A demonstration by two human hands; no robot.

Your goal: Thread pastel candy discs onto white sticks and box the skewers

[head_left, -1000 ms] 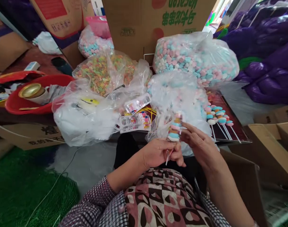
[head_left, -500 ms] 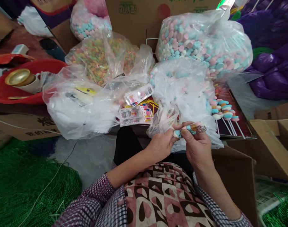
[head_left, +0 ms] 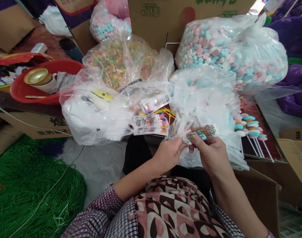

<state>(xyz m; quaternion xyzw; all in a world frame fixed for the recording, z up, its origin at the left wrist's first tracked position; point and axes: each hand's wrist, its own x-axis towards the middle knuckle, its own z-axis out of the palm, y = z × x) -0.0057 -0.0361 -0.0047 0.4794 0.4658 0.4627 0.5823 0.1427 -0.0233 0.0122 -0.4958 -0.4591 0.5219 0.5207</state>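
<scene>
In front of my lap, both hands are closed on a small marshmallow skewer (head_left: 202,134) in a clear printed wrapper. My left hand (head_left: 171,150) pinches its left end, where the wrapper is gathered; a white stick seems to show there. Around the blue marshmallow part curl the thumb and fingers of my right hand (head_left: 213,152). Just behind is a clear bag of marshmallows (head_left: 203,89). Left of the hands lie printed wrappers (head_left: 151,125) and yellow twist ties (head_left: 171,113). Bare marshmallow skewers (head_left: 253,127) with white sticks rest at the right.
A large bag of pastel marshmallows (head_left: 230,53) and a bag of colourful small candies (head_left: 108,62) stand behind. At left are a white-filled plastic bag (head_left: 94,115) and a red basin (head_left: 19,91). Green stringy material (head_left: 39,185) covers the floor; a cardboard box (head_left: 257,195) stands at right.
The view has shifted left, so the table things appear further right. Both hands stay on the wrapped skewer, with the fingers slightly repositioned at its left end.
</scene>
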